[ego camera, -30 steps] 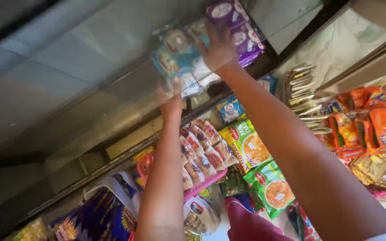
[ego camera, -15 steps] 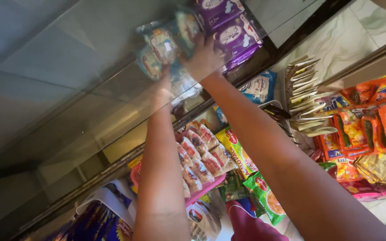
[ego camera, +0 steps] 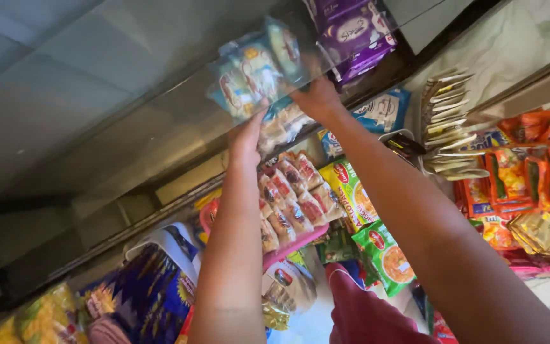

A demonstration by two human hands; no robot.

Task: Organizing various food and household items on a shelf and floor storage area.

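Two hands reach up to the shelf: the left hand [ego camera: 247, 135] and right hand [ego camera: 316, 97] both grip a blue snack strip [ego camera: 256, 70] beside purple packets [ego camera: 351, 32]; hanging it seems underway, needing a steady lift

Both hands up at blue packets on a shelf.
Left hand [ego camera: 247, 135] and right hand [ego camera: 316, 97] grip the blue packets [ego camera: 256, 70]; purple packs [ego camera: 351, 35] sit at one o'clock, red sachets [ego camera: 291, 197] hang at six o'clock.
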